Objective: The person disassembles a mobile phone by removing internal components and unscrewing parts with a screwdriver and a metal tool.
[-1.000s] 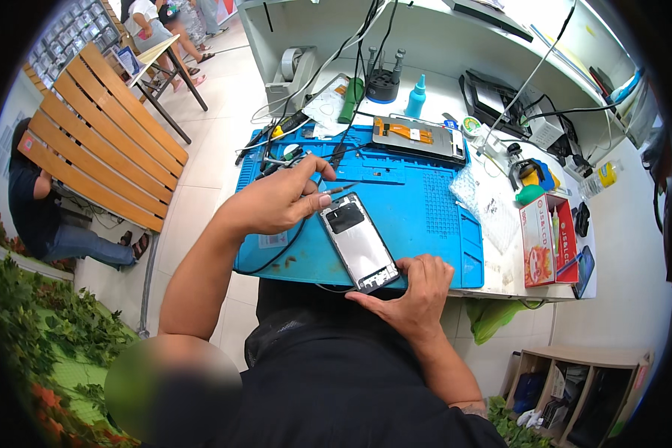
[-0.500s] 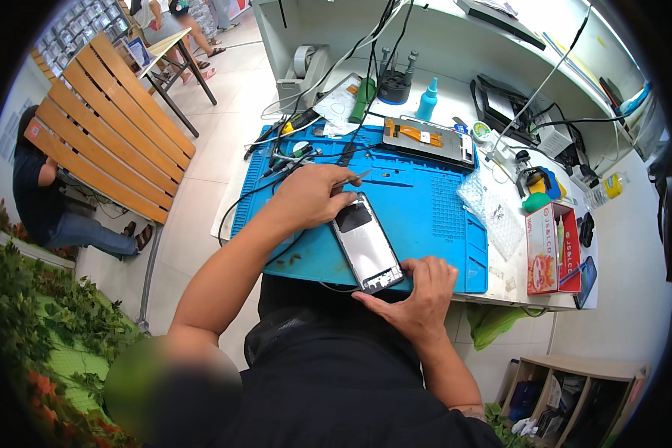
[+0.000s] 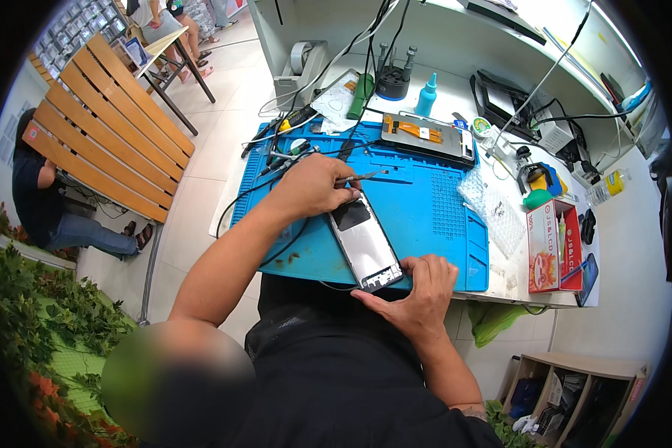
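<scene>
A phone frame with a silvery inner face, a dark patch at its far end and a black rim lies aslant at the near edge of a blue work mat. My right hand grips its near end, thumb along the bottom edge and fingers at the right corner. At the far end, my left hand is closed on slim metal tweezers, whose tip points right above the mat. Its fingertips are at the frame's far edge; whether they touch it is hard to tell.
Farther back lies a phone screen assembly with an orange flex cable. Behind it stand a light-blue bottle and a black tool holder. A red-and-white box and bubble wrap are at right. Black cables cross the left side.
The tweezers now reach farther right out of my left hand, and that hand has shifted slightly left. My right hand keeps its grip, and the phone frame stays nearly in place.
</scene>
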A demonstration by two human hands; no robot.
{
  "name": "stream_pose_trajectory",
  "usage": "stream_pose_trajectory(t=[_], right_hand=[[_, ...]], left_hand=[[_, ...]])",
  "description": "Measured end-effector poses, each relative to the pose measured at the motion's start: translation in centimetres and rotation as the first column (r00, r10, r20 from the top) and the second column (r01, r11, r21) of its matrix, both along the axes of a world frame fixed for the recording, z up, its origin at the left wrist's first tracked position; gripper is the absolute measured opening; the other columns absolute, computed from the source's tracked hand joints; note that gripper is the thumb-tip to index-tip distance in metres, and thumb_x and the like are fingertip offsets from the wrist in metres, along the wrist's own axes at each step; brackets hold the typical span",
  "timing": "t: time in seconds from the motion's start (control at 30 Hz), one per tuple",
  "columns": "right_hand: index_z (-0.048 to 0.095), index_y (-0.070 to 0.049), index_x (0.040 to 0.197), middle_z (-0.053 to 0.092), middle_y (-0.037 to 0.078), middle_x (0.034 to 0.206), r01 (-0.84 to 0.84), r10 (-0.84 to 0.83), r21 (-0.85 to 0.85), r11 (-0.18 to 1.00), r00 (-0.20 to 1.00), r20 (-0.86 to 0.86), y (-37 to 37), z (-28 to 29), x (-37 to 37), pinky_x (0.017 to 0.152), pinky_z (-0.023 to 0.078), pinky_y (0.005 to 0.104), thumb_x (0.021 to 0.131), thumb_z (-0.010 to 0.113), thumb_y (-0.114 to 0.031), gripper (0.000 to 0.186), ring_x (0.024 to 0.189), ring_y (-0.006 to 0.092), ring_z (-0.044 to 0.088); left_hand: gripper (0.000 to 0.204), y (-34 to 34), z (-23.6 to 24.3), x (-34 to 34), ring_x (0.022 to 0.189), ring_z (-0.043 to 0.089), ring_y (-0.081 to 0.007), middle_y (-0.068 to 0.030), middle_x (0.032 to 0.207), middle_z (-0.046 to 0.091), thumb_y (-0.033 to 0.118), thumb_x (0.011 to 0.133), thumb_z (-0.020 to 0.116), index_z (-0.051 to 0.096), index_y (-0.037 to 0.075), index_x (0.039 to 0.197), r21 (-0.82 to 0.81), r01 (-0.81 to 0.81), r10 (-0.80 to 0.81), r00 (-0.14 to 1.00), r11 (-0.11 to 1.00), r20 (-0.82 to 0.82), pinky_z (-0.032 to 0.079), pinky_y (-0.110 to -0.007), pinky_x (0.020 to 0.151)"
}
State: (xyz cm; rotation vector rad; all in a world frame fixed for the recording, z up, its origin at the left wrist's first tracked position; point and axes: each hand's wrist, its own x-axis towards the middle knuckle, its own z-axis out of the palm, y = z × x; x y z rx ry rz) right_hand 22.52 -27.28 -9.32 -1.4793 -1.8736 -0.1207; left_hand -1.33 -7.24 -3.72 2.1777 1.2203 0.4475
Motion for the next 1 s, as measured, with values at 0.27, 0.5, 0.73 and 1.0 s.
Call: stream_pose_trajectory(t=[0.27,0.5,0.73,1.0], right_hand=[[0.072,0.000,0.107,0.066,0.012,0.104,-0.126,0.119,-0.219,0.968,0.992,-0.046,0.4,3.1,1.1,0.090,0.043,0.0465,0.077,0.100,-0.068,0.079,0.097,0.0338,0.062],[0.079,-0.003,0.121,0.078,0.016,0.108,-0.429,0.314,-0.338,0.837,0.884,-0.346,12.5,4.2,1.2,0.096,0.057,0.0512,0.104,0.079,-0.014,0.020,0.109,0.0390,0.074],[0.082,-0.004,0.113,0.079,0.016,0.101,-0.443,0.333,-0.465,0.766,0.893,-0.302,16.9,3.4,0.1,0.090,0.058,0.0483,0.102,0.081,-0.012,0.014,0.097,0.0367,0.075],[0.079,-0.006,0.119,0.081,0.004,0.086,-0.481,0.243,-0.738,0.474,0.877,-0.415,20.1,4.8,0.7,0.069,0.053,0.0312,0.104,0.086,-0.011,0.018,0.073,0.0094,0.072]], left_hand=[[0.033,0.7,1.1,-0.9,0.077,0.068,-0.0135,-0.0029,0.083,0.074,0.030,0.092,0.095,0.087,0.007,0.115,-0.164,-0.021,0.021,1.000,0.986,-0.004,0.052,-0.034,0.073],[0.027,1.0,-0.2,-0.9,0.074,0.069,-0.0123,-0.0040,0.082,0.078,0.027,0.094,0.093,0.087,0.005,0.109,-0.163,-0.030,0.033,0.999,0.986,0.017,0.055,-0.034,0.072],[0.026,0.6,0.0,-0.4,0.073,0.070,-0.0135,-0.0080,0.082,0.078,0.025,0.094,0.092,0.086,0.004,0.108,-0.165,-0.058,0.063,0.998,0.985,0.025,0.055,-0.034,0.071],[0.026,0.8,-0.3,-0.5,0.075,0.071,-0.0139,-0.0074,0.084,0.080,0.025,0.092,0.092,0.087,0.004,0.106,-0.192,-0.051,0.061,0.997,0.980,0.046,0.056,-0.034,0.074]])
